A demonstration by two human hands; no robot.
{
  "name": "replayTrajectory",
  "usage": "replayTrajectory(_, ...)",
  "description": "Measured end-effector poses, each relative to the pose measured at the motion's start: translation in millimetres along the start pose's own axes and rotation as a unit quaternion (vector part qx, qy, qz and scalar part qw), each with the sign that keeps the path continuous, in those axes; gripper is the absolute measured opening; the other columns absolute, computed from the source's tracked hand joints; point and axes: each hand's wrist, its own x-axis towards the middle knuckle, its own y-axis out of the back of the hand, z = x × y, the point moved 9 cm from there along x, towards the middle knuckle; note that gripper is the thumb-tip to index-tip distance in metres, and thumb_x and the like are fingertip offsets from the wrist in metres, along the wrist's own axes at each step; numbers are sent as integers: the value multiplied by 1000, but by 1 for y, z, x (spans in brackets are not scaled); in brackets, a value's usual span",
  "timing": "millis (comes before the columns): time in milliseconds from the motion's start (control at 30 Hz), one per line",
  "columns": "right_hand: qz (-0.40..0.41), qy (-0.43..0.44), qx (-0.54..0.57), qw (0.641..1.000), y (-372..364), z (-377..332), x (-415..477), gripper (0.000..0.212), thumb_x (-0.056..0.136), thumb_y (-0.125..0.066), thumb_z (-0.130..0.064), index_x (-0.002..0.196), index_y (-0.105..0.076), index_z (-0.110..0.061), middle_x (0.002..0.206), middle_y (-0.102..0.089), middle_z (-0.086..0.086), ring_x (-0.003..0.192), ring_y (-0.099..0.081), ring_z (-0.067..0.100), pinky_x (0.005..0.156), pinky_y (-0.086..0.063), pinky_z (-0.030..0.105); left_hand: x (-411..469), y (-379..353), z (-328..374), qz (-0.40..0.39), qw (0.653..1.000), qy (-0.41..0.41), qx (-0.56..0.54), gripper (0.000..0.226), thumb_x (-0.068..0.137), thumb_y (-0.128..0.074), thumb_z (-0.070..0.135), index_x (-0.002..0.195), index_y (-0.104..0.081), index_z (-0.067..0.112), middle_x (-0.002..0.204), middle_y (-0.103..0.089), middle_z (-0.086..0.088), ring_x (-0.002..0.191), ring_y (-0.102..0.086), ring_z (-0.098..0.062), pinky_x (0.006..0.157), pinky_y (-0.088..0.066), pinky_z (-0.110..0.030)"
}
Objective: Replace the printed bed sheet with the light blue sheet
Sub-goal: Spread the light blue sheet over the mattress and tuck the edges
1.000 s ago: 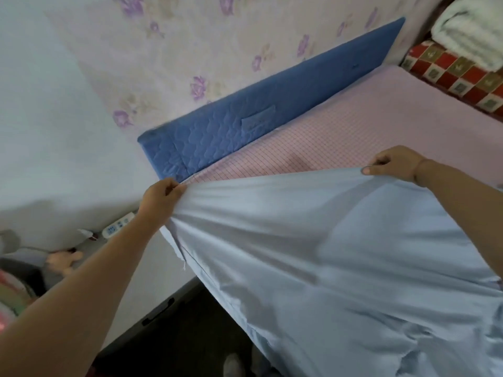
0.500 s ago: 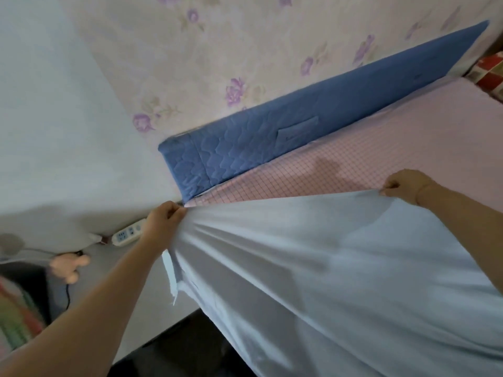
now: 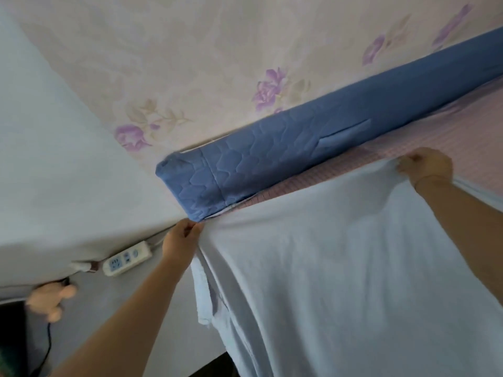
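Since before, the light blue sheet (image 3: 340, 268) had come nearer the quilted blue pad (image 3: 299, 161). The left hand (image 3: 181, 240) pinched its corner, and the right hand (image 3: 426, 165) clamped its edge over the pink checked cover (image 3: 462, 131). Uneven pulling could leave it crooked.

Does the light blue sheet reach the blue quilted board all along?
No, pink checked bedding lies bare between the light blue sheet and the blue quilted board.
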Motion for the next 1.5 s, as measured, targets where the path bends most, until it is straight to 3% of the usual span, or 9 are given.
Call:
replayTrajectory(200,-28,37,28,999,-58,-65,48,39,79,-53,-31,98,-73,-4,106,-70,19,102,-61,37,89,-44,31,41,-8,-35,40,999,29,2,18,93,-63,18,81,-65,4,74,-62,-14,71,-52,-26,62,-35,-35)
replayTrajectory(500,-100,-16,50,994,-136,-35,47,25,87,-62,-21,101,-72,-3,110,-68,15,106,-60,32,90,-40,26,61,-15,-58,51,997,48,41,18,91,-65,17,79,-69,5,68,-61,-14,51,-49,-8,51,-35,-10)
replayTrajectory(633,-106,-36,67,991,-149,-34,55,21,85,-57,-18,86,-66,0,89,-63,16,93,-58,30,81,-37,27,68,-23,-64,59,996,62,19,19,92,-65,20,78,-69,7,72,-64,-15,60,-51,-23,58,-38,-26)
replayTrajectory(733,-120,-18,86,989,-158,-43,70,16,85,-59,-21,80,-64,-6,90,-65,14,92,-57,31,84,-38,29,77,-28,-72,76,994,81,6,25,93,-63,22,73,-65,7,64,-60,-14,60,-51,-28,59,-37,-35)
replayTrajectory(867,-153,-1,87,984,-180,-49,86,29,89,-64,-28,106,-68,-4,113,-66,20,109,-59,37,91,-45,36,82,-34,-78,99,991,84,1,28,94,-60,20,70,-61,5,60,-59,-17,61,-53,-31,57,-35,-35)
replayTrajectory(967,-144,16,47,988,-201,-42,81,26,87,-63,-29,98,-63,-6,110,-64,22,107,-58,37,93,-42,39,82,-40,-79,106,992,74,5,24,94,-60,19,71,-60,11,75,-62,-21,71,-52,-31,64,-34,-38)
replayTrajectory(1133,-112,37,29,993,-219,-32,64,41,85,-65,-25,119,-50,-7,113,-63,17,111,-58,35,97,-42,42,84,-47,-82,111,993,45,23,15,94,-61,18,86,-64,7,88,-65,-21,88,-61,-39,67,-33,-37)
replayTrajectory(1333,-126,84,-74,986,-218,-38,40,72,86,-66,-36,147,-29,-23,136,-55,6,131,-45,28,109,-26,44,80,-56,-81,18,999,38,-4,16,87,-71,28,92,-67,13,82,-67,-5,80,-60,-25,68,-40,-36)
replayTrajectory(1500,-185,36,-201,961,-206,-32,48,87,82,-60,-62,151,-20,-26,151,-38,10,136,-38,35,110,-27,48,70,-60,-76,-95,994,56,12,19,74,-83,23,80,-66,18,76,-68,5,75,-65,-13,56,-43,-17)
